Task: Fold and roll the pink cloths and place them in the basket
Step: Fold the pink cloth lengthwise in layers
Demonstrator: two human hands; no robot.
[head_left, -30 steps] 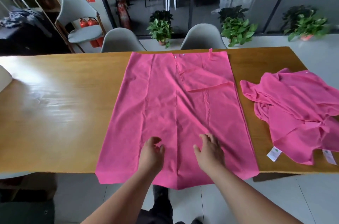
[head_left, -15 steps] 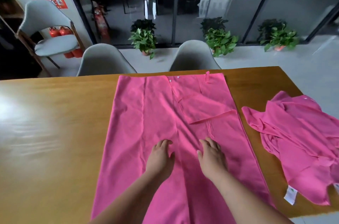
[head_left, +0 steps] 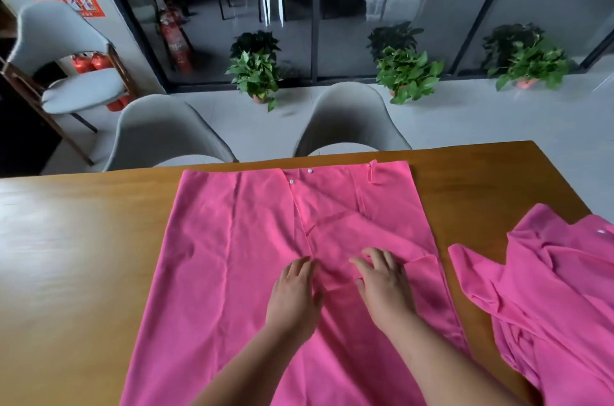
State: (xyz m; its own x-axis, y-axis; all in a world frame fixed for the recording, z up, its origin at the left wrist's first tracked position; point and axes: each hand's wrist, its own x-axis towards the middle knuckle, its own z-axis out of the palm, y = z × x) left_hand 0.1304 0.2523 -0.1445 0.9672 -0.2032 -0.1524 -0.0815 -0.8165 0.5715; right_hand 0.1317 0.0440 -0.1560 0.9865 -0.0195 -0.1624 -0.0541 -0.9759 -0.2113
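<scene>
A large pink cloth [head_left: 232,256] lies spread flat across the wooden table [head_left: 73,256], with two snap buttons near its far edge and a folded flap on its right half. My left hand [head_left: 294,296] rests palm down on the cloth's middle, fingers apart. My right hand [head_left: 382,282] lies flat beside it, fingers spread on the flap's lower edge. Neither hand grips the fabric. A second pink cloth [head_left: 545,289] lies crumpled at the table's right end. No basket is in view.
Two grey chairs [head_left: 159,136] [head_left: 349,120] stand at the table's far side, a third [head_left: 66,56] at the back left. Potted plants [head_left: 255,73] line a glass wall. The table's right edge runs close to the crumpled cloth.
Both hands have slid away from me along the cloth, from its near edge to its middle. The view has tilted upward, so the near edge of the cloth is out of frame.
</scene>
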